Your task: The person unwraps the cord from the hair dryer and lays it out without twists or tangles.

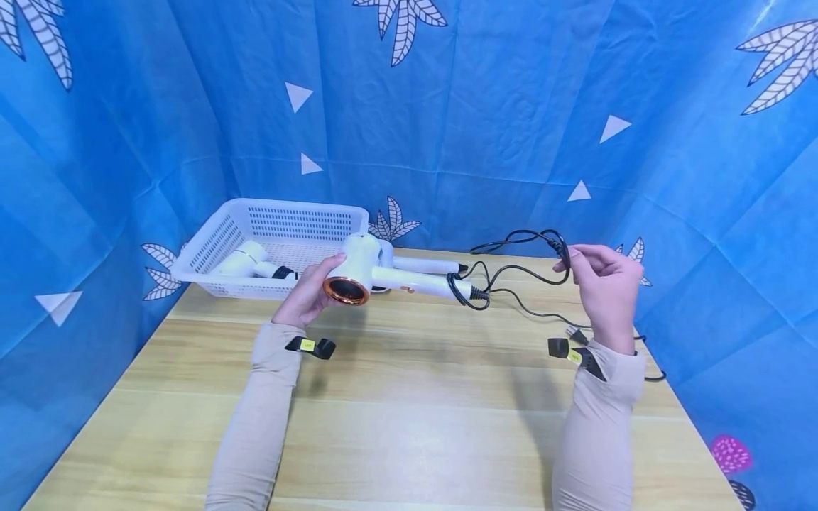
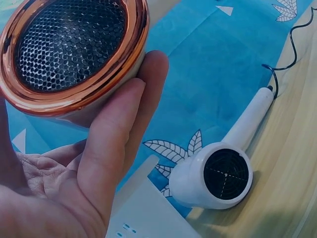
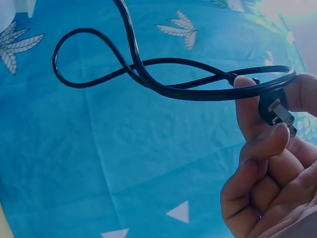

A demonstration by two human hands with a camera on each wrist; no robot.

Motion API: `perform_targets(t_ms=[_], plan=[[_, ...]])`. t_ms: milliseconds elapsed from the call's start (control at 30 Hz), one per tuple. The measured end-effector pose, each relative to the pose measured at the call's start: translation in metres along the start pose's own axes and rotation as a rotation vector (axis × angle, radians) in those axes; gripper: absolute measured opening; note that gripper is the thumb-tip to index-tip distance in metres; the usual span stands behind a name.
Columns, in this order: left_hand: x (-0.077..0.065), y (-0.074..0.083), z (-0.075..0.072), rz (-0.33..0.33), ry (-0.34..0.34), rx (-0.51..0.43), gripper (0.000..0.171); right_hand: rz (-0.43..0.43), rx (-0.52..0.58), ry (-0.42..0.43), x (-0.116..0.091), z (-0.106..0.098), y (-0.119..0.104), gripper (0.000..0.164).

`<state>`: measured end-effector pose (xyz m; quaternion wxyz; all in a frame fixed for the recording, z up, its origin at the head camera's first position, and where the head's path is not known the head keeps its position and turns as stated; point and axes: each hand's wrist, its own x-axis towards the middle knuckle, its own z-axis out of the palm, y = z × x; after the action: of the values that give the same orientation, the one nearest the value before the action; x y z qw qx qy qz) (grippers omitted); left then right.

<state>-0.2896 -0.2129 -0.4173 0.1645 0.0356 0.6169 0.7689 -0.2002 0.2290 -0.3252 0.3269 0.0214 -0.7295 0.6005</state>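
A white hair dryer [image 1: 360, 257] with a copper ring around its dark mesh end is held by its head in my left hand [image 1: 305, 297]. In the left wrist view, the fingers curve round that copper-rimmed end [image 2: 74, 106]. The handle points right, and a black cord [image 1: 520, 268] leaves its tip in loose loops. My right hand [image 1: 607, 287] pinches the far end of this cord above the table. In the right wrist view, the plug [image 3: 273, 109] with metal prongs shows between thumb and fingers, the cord looping left from it.
A second white hair dryer [image 2: 185, 186] lies on the table behind the held one, beside the basket. The white perforated basket [image 1: 300, 207] at back left contains another white appliance [image 1: 244, 260]. Another plug [image 1: 577, 334] lies on the wooden table [image 1: 409, 397] near the right wrist. Blue curtains surround the table.
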Motion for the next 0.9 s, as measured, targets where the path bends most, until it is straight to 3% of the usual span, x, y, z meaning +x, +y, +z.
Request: perform_targets(t_ms=[433, 700, 900], plan=[[0.0, 0.0, 0.001, -0.008, 0.019, 0.012, 0.061, -0.097, 0.272, 0.065, -0.007, -0.018, -0.022, 0.017], [0.0, 0.001, 0.0, 0.0, 0.03, 0.0, 0.062, -0.179, 0.394, 0.035, -0.014, -0.026, -0.033, 0.019], [0.001, 0.0, 0.0, -0.003, 0.049, -0.015, 0.064, -0.193, 0.449, 0.002, -0.021, -0.028, -0.041, 0.017]])
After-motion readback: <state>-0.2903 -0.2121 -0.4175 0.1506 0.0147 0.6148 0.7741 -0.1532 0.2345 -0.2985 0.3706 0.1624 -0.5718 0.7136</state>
